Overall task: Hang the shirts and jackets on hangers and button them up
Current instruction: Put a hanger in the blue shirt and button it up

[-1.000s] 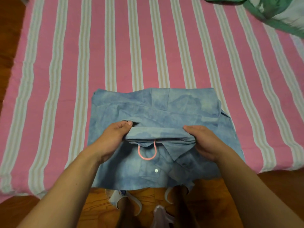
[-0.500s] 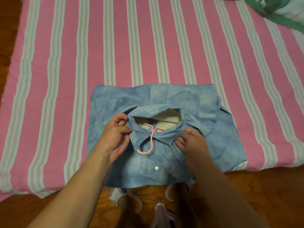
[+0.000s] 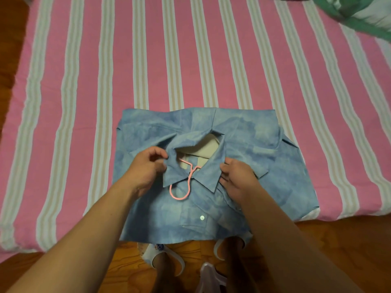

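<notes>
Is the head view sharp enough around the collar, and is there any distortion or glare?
Head view: the blue denim shirt's collar and thin pink hanger hook are fairly sharp; soft, even light, no glare; wide-angle bowing curves the pink striped bedsheet edges; both hands slightly soft.

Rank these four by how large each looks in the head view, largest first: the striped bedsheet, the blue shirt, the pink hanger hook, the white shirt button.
1. striped bedsheet
2. blue shirt
3. pink hanger hook
4. white shirt button
None look alike in size, so nearness to the camera does not change the order.
</notes>
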A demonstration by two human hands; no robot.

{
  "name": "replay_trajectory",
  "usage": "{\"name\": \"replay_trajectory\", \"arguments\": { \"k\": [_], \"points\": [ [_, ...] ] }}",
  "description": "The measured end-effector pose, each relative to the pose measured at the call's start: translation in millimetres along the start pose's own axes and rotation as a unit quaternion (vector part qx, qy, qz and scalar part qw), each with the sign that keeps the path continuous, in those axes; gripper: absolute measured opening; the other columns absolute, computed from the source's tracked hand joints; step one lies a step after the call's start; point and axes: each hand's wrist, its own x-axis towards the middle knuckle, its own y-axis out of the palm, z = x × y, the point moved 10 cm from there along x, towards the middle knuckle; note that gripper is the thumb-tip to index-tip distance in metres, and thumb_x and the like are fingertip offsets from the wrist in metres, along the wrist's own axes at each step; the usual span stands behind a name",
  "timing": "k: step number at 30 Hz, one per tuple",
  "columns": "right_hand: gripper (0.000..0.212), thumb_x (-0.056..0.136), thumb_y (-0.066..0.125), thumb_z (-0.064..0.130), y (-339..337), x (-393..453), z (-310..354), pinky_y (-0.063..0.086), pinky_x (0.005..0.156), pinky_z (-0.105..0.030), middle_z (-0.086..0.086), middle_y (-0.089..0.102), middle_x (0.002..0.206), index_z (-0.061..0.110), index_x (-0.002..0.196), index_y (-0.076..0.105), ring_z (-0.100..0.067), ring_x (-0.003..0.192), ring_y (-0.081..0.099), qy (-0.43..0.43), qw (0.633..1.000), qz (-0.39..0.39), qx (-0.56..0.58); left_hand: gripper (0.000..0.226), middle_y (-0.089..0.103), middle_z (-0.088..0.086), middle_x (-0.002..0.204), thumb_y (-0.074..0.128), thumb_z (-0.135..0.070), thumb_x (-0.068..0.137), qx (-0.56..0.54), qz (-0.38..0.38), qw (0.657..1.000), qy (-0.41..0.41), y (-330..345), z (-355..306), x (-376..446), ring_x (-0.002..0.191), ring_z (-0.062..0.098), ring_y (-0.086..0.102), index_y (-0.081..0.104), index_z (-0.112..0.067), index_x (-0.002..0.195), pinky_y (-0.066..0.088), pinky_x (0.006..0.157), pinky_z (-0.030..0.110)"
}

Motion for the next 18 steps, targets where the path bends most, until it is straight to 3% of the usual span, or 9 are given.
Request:
{"name": "replay_trajectory", "arguments": {
  "k": [3, 5, 7, 9, 10, 13, 16, 18],
  "points": [
    [0.018, 0.086, 0.053, -0.005, -27.1, 0.7, 4.6, 0.054, 0.072, -0.038, -0.017, 0.067, 0.095, 0.010, 0.092, 0.057, -0.031, 0.084, 0.065, -0.060, 0.981, -0.121, -0.141, 0.037, 0.062, 0.000, 0.067, 0.060, 0.020, 0.083, 0.196, -0.045, 0.979, 0.021, -16.5, 14.3, -1.2, 0.060, 0.005, 0.055, 0.060, -0.015, 0.071, 0.042, 0.058, 0.010],
    [0.017, 0.086, 0.054, 0.000, -36.7, -13.6, 18.7, 0.044, 0.072, -0.036, -0.010, 0.060, 0.090, 0.015, 0.091, 0.048, -0.030, 0.083, 0.058, -0.123, 0.919, -0.204, -0.313, 0.034, 0.065, 0.000, 0.074, 0.059, 0.015, 0.084, 0.216, -0.078, 0.972, 0.044, -18.0, 13.4, -7.5, 0.066, 0.007, 0.060, 0.060, -0.017, 0.074, 0.044, 0.063, 0.013],
    [0.017, 0.085, 0.052, -0.003, -20.2, -47.2, 55.8, 0.038, 0.071, -0.036, -0.008, 0.053, 0.089, 0.013, 0.090, 0.048, -0.028, 0.080, 0.051, -0.329, 0.806, -0.254, -0.422, 0.029, 0.063, -0.001, 0.083, 0.057, 0.011, 0.082, 0.215, -0.146, 0.959, 0.111, -19.7, -3.1, -20.6, 0.077, 0.014, 0.059, 0.058, -0.018, 0.080, 0.042, 0.069, 0.015],
    [0.017, 0.076, 0.055, -0.006, 21.1, -78.4, 69.9, 0.038, 0.071, -0.038, -0.010, 0.052, 0.085, 0.009, 0.084, 0.053, -0.028, 0.077, 0.048, -0.524, 0.677, -0.192, -0.480, 0.025, 0.057, -0.002, 0.090, 0.057, 0.008, 0.080, 0.227, -0.191, 0.936, 0.191, -15.9, -22.6, -38.8, 0.080, 0.010, 0.053, 0.057, -0.017, 0.087, 0.040, 0.071, 0.015],
    [0.018, 0.073, 0.058, -0.005, 41.5, -79.8, 63.4, 0.040, 0.071, -0.040, -0.010, 0.053, 0.086, 0.008, 0.085, 0.057, -0.029, 0.078, 0.049, -0.564, 0.634, -0.131, -0.512, 0.026, 0.054, -0.003, 0.095, 0.057, 0.008, 0.080, 0.238, -0.195, 0.926, 0.220, -11.7, -29.0, -45.4, 0.082, 0.009, 0.051, 0.058, -0.015, 0.092, 0.041, 0.074, 0.017],
    [0.025, 0.082, 0.058, 0.001, 82.0, -63.3, 31.6, 0.045, 0.090, -0.042, -0.013, 0.063, 0.104, 0.006, 0.105, 0.068, -0.033, 0.098, 0.057, -0.555, 0.548, -0.029, -0.625, 0.046, 0.053, -0.001, 0.115, 0.052, 0.015, 0.077, 0.273, -0.161, 0.913, 0.256, -5.8, -33.9, -48.7, 0.103, 0.012, 0.053, 0.063, -0.010, 0.115, 0.044, 0.095, 0.023],
    [0.046, 0.090, 0.048, 0.011, 95.1, -40.0, -7.8, 0.025, 0.119, -0.052, -0.018, 0.062, 0.125, 0.003, 0.135, 0.057, -0.038, 0.123, 0.052, -0.489, 0.456, -0.007, -0.743, 0.053, 0.055, 0.008, 0.131, 0.056, 0.013, 0.078, 0.339, -0.124, 0.900, 0.246, -18.0, -24.1, -35.3, 0.124, 0.023, 0.050, 0.064, -0.009, 0.127, 0.040, 0.111, 0.035],
    [0.055, 0.090, 0.052, 0.017, 95.8, -35.7, -20.3, 0.015, 0.122, -0.056, -0.014, 0.063, 0.117, 0.005, 0.144, 0.048, -0.035, 0.118, 0.056, -0.463, 0.443, -0.004, -0.767, 0.048, 0.052, 0.012, 0.141, 0.063, 0.003, 0.084, 0.403, -0.100, 0.878, 0.237, -29.0, -14.1, -24.0, 0.131, 0.031, 0.048, 0.064, -0.011, 0.130, 0.039, 0.115, 0.044]
  ]
}}
